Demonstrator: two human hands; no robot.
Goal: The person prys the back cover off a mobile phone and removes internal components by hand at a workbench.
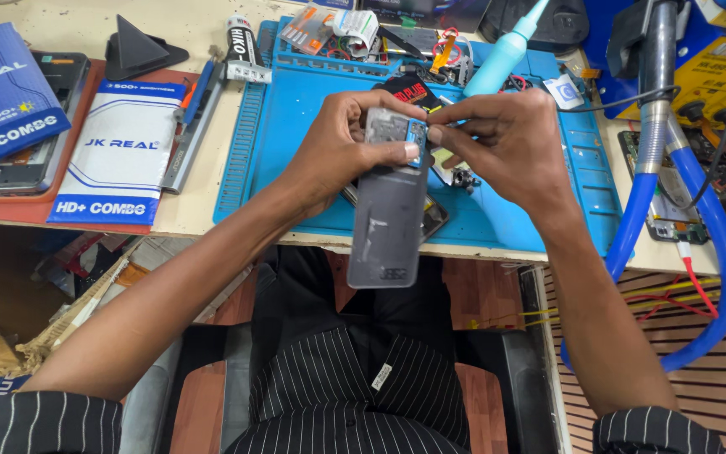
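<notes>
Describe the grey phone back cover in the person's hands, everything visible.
The grey back cover is a long, thin, rounded-corner panel, plastic-looking, inner side up with faint smudges. It hangs lengthwise over the blue mat's near edge. The left hand grips its top, thumb across it; the right hand's fingertips pinch at the top corner's blue-edged camera cutout.

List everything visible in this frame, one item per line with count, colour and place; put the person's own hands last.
phone back cover: 1, grey, held upright over the mat's near edge
work mat: 1, blue, centre of the bench
squeeze bottle: 1, teal, rear of the mat
flat boxes: 2, blue and white, left of the mat
triangular stand: 1, black, rear left
glue tube: 1, black and white, mat's rear left corner
hose: 1, blue, looping at right
circuit board: 1, dark, far right
left hand: grips the cover's top
right hand: fingertips at the cover's top corner
</notes>
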